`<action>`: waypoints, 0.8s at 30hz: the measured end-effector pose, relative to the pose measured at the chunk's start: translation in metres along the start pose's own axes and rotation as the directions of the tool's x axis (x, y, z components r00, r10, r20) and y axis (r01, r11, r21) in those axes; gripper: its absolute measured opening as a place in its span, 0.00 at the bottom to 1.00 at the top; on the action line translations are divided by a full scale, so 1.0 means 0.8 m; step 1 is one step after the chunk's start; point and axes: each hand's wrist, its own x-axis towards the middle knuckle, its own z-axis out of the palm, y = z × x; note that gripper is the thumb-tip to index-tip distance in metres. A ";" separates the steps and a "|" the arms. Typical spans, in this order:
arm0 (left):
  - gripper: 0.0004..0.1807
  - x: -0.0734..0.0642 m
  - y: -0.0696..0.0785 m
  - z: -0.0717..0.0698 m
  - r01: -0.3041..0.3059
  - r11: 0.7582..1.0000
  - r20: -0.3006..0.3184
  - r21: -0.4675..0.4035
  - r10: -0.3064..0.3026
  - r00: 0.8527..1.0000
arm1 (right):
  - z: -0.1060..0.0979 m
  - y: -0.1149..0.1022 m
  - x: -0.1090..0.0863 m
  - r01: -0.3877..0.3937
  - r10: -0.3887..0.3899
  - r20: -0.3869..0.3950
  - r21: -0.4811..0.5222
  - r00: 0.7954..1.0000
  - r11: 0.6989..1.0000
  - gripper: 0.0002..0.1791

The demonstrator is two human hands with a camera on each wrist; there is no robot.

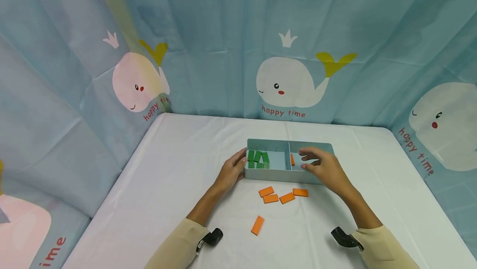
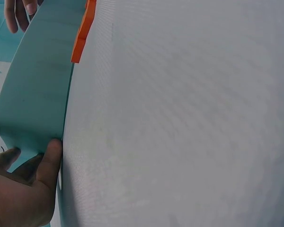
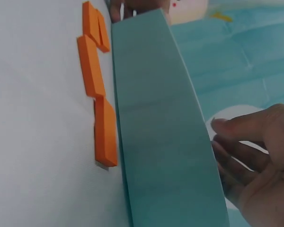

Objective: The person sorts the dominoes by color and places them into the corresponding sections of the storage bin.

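Note:
A pale blue-green box [image 1: 268,174] with two compartments sits on the table. My left hand [image 1: 230,172] touches its left end, fingertips against the end wall in the left wrist view. Over the right compartment hovers my right hand [image 1: 327,169], thumb and fingers apart; nothing shows between them. An orange tile [image 1: 292,160] stands in that compartment against the divider [image 1: 289,153]. Several green tiles [image 1: 258,156] lie in the left compartment. In front of the box are several orange tiles [image 1: 271,198], seen also as orange tiles [image 3: 92,66] in the right wrist view.
One orange tile [image 1: 257,225] lies apart, nearer the front of the white table [image 1: 179,157]. A blue curtain [image 1: 212,82] with printed whales hangs behind and beside the table. Each sleeve cuff carries a black wrist camera [image 1: 213,237].

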 end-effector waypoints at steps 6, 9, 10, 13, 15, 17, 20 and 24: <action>0.32 0.000 0.000 0.000 -0.006 1.000 0.001 0.006 0.006 1.000 | -0.001 -0.006 -0.019 0.056 -0.054 -0.123 0.010 0.991 0.998 0.21; 0.32 0.000 -0.001 0.000 -0.007 1.000 0.003 0.004 0.007 1.000 | -0.002 -0.006 -0.027 0.070 -0.064 -0.150 0.034 0.987 0.997 0.18; 0.32 0.000 -0.001 0.000 -0.007 1.000 0.003 0.003 0.007 1.000 | -0.002 -0.006 -0.030 0.071 -0.064 -0.153 0.045 0.986 0.996 0.18; 0.32 0.000 0.000 -0.001 -0.006 1.000 0.005 0.001 0.006 1.000 | -0.001 -0.006 -0.038 0.074 -0.064 -0.154 0.064 0.986 0.995 0.19; 0.32 -0.001 0.000 -0.001 -0.004 1.000 0.005 0.002 0.004 1.000 | 0.002 -0.007 -0.044 0.076 -0.064 -0.145 0.080 0.987 0.994 0.19; 0.32 -0.001 0.000 -0.001 0.000 1.000 0.003 0.005 0.000 1.000 | 0.004 -0.007 -0.050 0.081 -0.069 -0.131 0.090 0.989 0.993 0.19; 0.31 -0.001 0.001 -0.001 0.005 1.000 0.000 0.006 -0.005 1.000 | 0.008 -0.005 -0.058 0.083 -0.072 -0.107 0.101 0.992 0.991 0.19; 0.31 -0.001 0.001 0.000 0.008 1.000 -0.005 0.009 -0.008 1.000 | 0.012 -0.002 -0.067 0.078 -0.069 -0.083 0.104 0.994 0.992 0.19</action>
